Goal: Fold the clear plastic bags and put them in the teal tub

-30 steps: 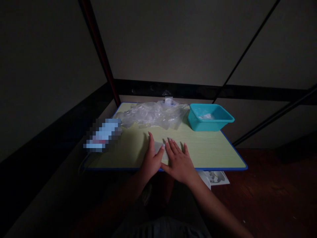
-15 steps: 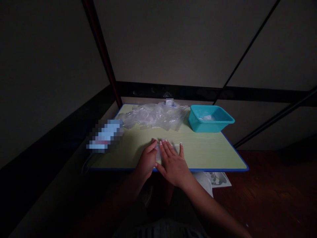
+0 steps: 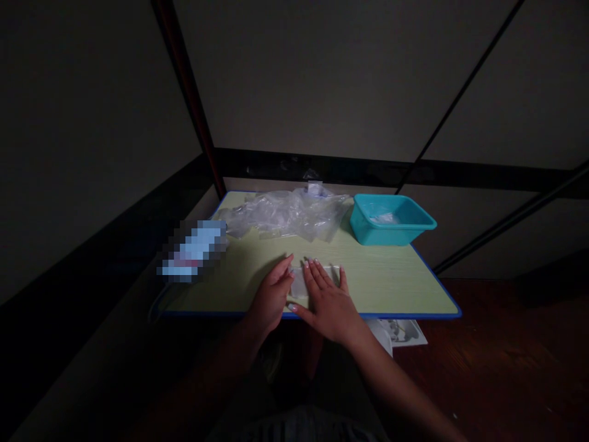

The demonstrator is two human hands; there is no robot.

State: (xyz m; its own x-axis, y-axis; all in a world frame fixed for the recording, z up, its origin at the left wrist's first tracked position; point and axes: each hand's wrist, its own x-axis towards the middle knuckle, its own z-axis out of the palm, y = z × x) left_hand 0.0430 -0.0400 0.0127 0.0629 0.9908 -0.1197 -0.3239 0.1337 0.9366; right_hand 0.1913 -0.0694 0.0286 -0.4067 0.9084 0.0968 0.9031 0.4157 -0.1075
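A small, flat, clear plastic bag point(image 3: 299, 286) lies on the table near its front edge. My right hand point(image 3: 329, 304) rests flat on the bag, with fingers stretched forward and the thumb out to the left. At the bag's left end is my left hand point(image 3: 272, 297), turned on its side, thumb and fingers closed at the bag's edge. The right part of the bag is covered by my right hand, though its upper edge shows between the fingers.
Along the back of the pale green, blue-edged table point(image 3: 391, 285) lies a pile of clear plastic bags point(image 3: 289, 212). A turquoise basket point(image 3: 384, 235) with something whitish inside stands at the back right. A blurred-out bright object point(image 3: 196, 248) is at the left edge.
My right hand has slid slightly to the right over the bag, so more of the bag's left part shows. My left hand stays at the left end.
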